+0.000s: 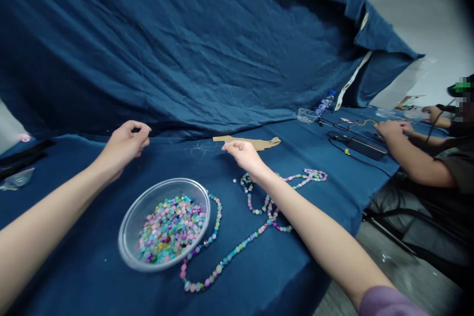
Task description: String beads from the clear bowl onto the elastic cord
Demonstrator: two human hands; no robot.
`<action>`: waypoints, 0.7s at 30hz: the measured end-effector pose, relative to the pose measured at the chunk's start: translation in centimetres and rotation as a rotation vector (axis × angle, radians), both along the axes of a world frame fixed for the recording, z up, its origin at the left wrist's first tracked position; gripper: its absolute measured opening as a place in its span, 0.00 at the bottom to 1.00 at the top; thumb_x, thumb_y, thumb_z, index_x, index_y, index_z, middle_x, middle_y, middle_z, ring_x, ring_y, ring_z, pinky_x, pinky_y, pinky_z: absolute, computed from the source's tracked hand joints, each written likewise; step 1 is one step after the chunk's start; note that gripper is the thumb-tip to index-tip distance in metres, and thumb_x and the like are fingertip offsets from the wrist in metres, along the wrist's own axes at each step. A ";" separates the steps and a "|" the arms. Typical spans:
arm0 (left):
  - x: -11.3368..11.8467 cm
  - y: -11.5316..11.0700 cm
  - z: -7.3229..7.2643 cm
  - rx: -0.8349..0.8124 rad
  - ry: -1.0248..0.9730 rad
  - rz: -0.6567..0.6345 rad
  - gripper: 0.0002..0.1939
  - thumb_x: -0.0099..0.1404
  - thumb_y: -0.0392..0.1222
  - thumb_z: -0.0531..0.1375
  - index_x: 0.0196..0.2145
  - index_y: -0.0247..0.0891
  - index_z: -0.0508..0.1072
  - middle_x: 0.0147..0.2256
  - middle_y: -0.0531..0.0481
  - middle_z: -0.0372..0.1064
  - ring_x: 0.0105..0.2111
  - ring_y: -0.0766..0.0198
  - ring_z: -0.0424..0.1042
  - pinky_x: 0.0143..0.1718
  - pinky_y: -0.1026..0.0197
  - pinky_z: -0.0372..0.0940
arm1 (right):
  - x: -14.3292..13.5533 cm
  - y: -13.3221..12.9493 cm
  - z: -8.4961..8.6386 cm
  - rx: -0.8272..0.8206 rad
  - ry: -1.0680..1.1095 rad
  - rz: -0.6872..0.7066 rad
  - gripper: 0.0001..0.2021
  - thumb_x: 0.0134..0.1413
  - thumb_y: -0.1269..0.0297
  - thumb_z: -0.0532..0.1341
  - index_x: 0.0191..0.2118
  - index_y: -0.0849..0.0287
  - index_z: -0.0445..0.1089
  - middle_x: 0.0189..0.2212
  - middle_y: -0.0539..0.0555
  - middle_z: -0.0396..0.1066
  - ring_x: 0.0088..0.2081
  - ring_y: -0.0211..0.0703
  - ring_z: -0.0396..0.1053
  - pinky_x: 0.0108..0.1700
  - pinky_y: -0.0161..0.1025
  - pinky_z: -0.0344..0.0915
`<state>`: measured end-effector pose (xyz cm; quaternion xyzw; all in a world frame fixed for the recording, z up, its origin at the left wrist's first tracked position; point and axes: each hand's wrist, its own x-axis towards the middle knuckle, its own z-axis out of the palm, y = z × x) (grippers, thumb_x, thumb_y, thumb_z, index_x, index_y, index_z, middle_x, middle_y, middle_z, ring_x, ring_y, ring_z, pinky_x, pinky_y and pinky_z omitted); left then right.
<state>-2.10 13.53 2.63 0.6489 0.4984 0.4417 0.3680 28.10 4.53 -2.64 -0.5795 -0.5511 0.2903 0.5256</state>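
Note:
My left hand is raised over the table with thumb and forefinger pinched on a thin clear thread. The thread runs faintly across to my right hand, whose fingers are also closed on it. Loose curls of it show near my right fingertips. Below and between my hands stands a clear round bowl holding many small coloured beads. A long string of beads winds from beside the bowl under my right forearm, which hides part of it. One loose bead lies near my right wrist.
A torn strip of brown cardboard lies behind my right hand. Further right are a plastic bottle, a clear tub, a black power adapter and cables. Another person's hands rest at the far right. A blue cloth hangs behind.

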 end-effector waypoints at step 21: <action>-6.3 -0.2 1.0 -0.110 -0.367 -0.330 0.05 0.62 0.39 0.61 0.36 0.40 0.68 0.24 0.58 0.43 0.21 0.70 0.43 0.18 0.72 0.47 | 1.2 0.3 -0.3 0.008 -0.035 -0.066 0.12 0.54 0.59 0.62 0.34 0.62 0.80 0.37 0.58 0.82 0.38 0.47 0.75 0.45 0.42 0.67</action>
